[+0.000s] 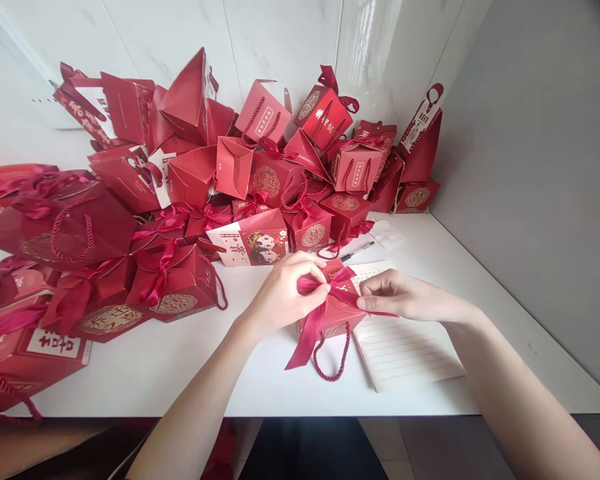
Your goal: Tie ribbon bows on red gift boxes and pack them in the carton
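Head view: ribbon (311,335) in left hand (291,283) and right hand (405,295) (table edge (265,411) near).

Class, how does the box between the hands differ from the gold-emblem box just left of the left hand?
The left hand and right hand pinch the ribbon on the centre box; no hand touches the emblem box. The centre box's rope handle hangs toward the viewer; the emblem box's hangs at its right end. The emblem box shows a round gold emblem; none is visible on the centre box. Both are red and ribboned.
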Tool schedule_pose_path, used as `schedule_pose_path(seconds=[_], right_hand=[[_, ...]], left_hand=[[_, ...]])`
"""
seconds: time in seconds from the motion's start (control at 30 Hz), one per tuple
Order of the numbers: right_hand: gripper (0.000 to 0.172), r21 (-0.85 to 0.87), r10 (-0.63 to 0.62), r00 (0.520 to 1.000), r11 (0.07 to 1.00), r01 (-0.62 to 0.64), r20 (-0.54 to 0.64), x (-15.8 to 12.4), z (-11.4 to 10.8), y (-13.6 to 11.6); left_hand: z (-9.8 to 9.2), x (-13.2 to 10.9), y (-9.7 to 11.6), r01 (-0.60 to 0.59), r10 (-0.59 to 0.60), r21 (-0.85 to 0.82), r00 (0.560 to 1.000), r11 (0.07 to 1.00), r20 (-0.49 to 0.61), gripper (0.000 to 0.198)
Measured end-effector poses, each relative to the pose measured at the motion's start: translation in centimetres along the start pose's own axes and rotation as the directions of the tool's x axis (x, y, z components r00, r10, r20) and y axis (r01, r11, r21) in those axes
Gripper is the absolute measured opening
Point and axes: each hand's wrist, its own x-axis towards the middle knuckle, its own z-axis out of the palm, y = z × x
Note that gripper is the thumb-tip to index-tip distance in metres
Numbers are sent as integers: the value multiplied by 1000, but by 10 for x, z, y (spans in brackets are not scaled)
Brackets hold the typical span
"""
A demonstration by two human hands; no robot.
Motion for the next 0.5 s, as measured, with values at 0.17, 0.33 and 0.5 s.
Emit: schedule_pose_path(seconds=[0.17,0.33,0.5], right_hand=[[48,76,173,984,981,-176,49,-6,4,-7],[46,124,172,983,976,-180,69,-8,3,-8],[41,125,131,987,982,-142,92,-7,1,-6]], left_hand=[[1,0,2,50,-49,-49,999,998,9,8],[1,0,3,63,-62,-72,998,995,14,9],[2,1,1,63,-62,-74,998,995,16,11]])
